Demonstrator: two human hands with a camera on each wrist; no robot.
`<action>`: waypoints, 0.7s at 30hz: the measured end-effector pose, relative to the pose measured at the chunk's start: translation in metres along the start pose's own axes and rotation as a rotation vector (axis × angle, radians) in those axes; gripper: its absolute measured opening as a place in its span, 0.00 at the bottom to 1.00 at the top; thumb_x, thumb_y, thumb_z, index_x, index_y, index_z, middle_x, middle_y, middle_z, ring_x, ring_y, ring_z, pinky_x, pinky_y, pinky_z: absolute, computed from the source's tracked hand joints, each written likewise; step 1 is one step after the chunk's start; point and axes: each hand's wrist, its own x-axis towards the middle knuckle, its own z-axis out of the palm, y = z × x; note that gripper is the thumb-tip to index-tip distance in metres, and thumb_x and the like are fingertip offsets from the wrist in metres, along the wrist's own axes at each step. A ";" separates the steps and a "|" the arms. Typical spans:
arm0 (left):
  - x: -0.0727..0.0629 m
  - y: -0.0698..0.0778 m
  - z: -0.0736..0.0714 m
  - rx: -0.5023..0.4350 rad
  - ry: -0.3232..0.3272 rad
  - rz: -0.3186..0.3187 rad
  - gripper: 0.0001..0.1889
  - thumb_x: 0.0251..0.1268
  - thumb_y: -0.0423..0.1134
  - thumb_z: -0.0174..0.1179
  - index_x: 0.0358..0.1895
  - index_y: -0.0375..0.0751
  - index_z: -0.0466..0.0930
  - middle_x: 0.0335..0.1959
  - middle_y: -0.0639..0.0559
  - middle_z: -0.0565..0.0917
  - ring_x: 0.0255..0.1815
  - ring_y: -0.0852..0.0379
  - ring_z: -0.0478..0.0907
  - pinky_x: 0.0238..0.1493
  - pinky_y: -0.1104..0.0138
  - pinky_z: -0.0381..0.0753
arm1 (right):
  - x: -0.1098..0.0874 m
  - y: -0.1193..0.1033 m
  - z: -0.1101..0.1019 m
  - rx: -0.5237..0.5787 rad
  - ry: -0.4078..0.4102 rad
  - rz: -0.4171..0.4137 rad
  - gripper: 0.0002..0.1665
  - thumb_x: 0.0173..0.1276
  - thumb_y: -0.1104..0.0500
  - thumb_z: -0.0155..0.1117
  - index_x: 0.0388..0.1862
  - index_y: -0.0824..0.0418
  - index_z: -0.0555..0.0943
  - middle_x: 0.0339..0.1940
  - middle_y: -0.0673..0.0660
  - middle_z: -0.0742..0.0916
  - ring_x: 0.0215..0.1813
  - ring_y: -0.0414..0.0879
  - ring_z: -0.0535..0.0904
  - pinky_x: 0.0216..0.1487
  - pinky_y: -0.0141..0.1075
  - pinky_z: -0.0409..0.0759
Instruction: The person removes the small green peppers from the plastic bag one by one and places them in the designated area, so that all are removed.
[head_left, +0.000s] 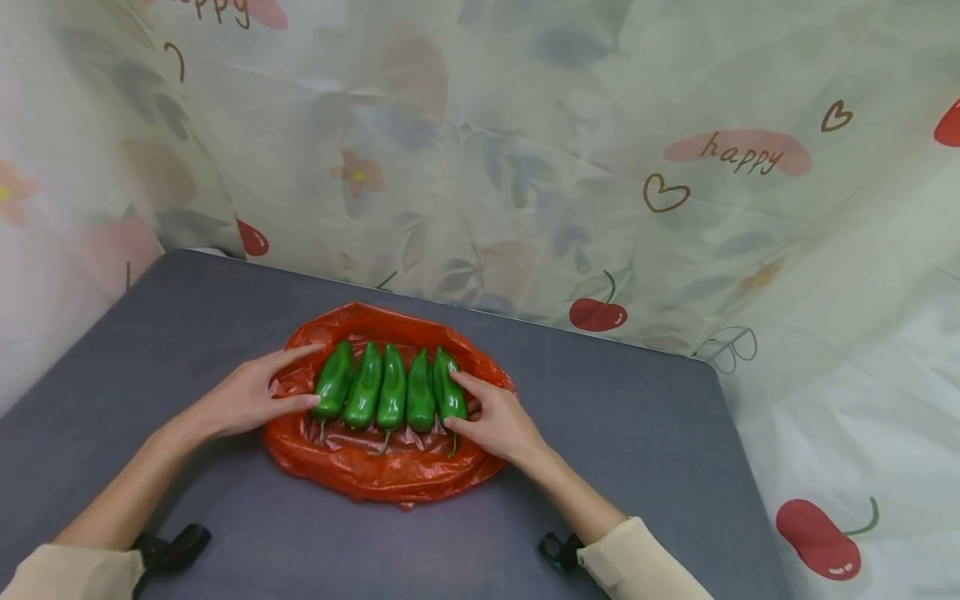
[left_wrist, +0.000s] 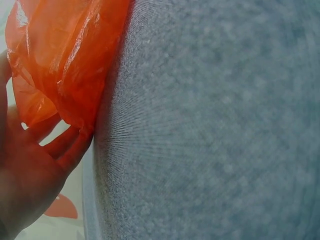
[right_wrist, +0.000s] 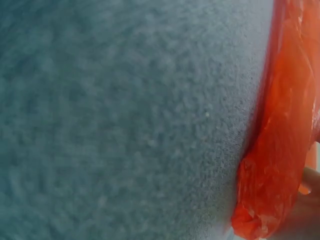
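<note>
Five green peppers (head_left: 392, 392) are lying side by side in a red plastic bag (head_left: 375, 475), which is sitting spread open on the dark grey surface (head_left: 615, 442), its crumpled rim ringing the row. Thin stems are pointing toward the person from the lower ends of some of them. From the left, the left hand (head_left: 251, 396) is reaching over the rim with its fingers loosely extended, grasping nothing; its thumb is touching the leftmost pepper (head_left: 334, 379) near the lower end. Opposite, the right hand (head_left: 498, 417) is pinching the rightmost pepper (head_left: 448, 392) between thumb and forefinger. Cream sleeves (head_left: 645, 562) are covering the forearms, and dark bands (head_left: 558, 552) are showing just past the cuffs.

Around the bag, the surface is stretching out plain and matte; close up, from the wrists, it is showing a fine, speckled grain. Its far edge is slanting downward from left to right, meeting a pale, wrinkled cloth (head_left: 465, 167) that is hanging behind it and along both sides. The cloth is displaying faded leaves, an orange flower (head_left: 358, 173), red cherries (head_left: 597, 315), brown outlined hearts and the word "happy" on a pink patch (head_left: 738, 153). Soft creases are running across it.
</note>
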 end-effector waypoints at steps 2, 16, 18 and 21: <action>0.000 0.000 0.000 0.001 -0.001 -0.003 0.40 0.63 0.56 0.66 0.75 0.47 0.64 0.69 0.35 0.69 0.63 0.37 0.71 0.58 0.40 0.72 | 0.000 -0.001 0.001 -0.033 0.000 -0.002 0.44 0.63 0.51 0.74 0.75 0.56 0.67 0.57 0.55 0.84 0.39 0.39 0.83 0.39 0.32 0.81; 0.000 -0.001 0.000 0.019 -0.002 -0.012 0.40 0.64 0.57 0.66 0.75 0.46 0.63 0.68 0.33 0.69 0.61 0.37 0.72 0.57 0.41 0.73 | 0.002 -0.003 0.005 -0.109 0.008 0.007 0.46 0.61 0.47 0.75 0.76 0.53 0.66 0.70 0.55 0.76 0.64 0.47 0.76 0.61 0.43 0.75; -0.001 -0.002 0.000 0.027 -0.004 -0.014 0.40 0.64 0.57 0.66 0.76 0.46 0.63 0.67 0.32 0.70 0.59 0.38 0.73 0.55 0.42 0.74 | 0.002 -0.003 0.004 -0.083 0.014 0.018 0.46 0.61 0.47 0.75 0.76 0.52 0.67 0.71 0.54 0.75 0.66 0.47 0.75 0.62 0.43 0.74; -0.001 -0.002 -0.001 0.033 -0.007 -0.020 0.41 0.63 0.57 0.66 0.76 0.46 0.63 0.67 0.32 0.70 0.57 0.40 0.75 0.53 0.45 0.76 | 0.001 -0.004 0.003 -0.066 0.031 0.039 0.45 0.61 0.47 0.75 0.75 0.51 0.68 0.71 0.52 0.75 0.66 0.47 0.74 0.63 0.45 0.73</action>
